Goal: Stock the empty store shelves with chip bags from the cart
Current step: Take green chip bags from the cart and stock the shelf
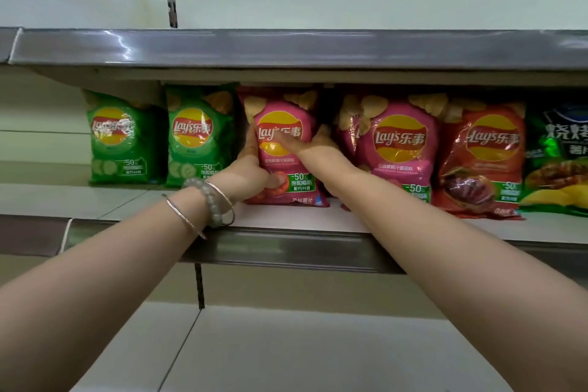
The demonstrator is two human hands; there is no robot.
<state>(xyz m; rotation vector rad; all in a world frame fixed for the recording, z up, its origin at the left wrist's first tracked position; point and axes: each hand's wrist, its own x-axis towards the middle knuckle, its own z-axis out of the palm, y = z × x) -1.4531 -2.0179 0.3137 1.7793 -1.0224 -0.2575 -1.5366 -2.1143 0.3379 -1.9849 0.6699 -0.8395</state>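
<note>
Currently the left hand grips the left edge of a pink bag, thumb pressed on its lower front. The right hand holds the bag's right edge, one finger laid across the logo. Both hands grasp the same bag, which stands upright on the middle shelf with its bottom on the board. Bracelets ring the left wrist.

Just left of it stand two green bags. To its right are a second pink bag, a red bag and, at the frame's edge, a dark green bag, all facing out in one row.

By my reading, this row is partly filled and the held bag is being settled into its slot. No bags show on the visible parts of the shelf above or the shelf below, so most of the stocking seems left. The cart is out of view.

Each green, pink and red bag bears "Lay's" beside Chinese characters on a yellow-and-red roundel, and a green "-50" badge lower down. The dark green bag carries large white Chinese characters.
</note>
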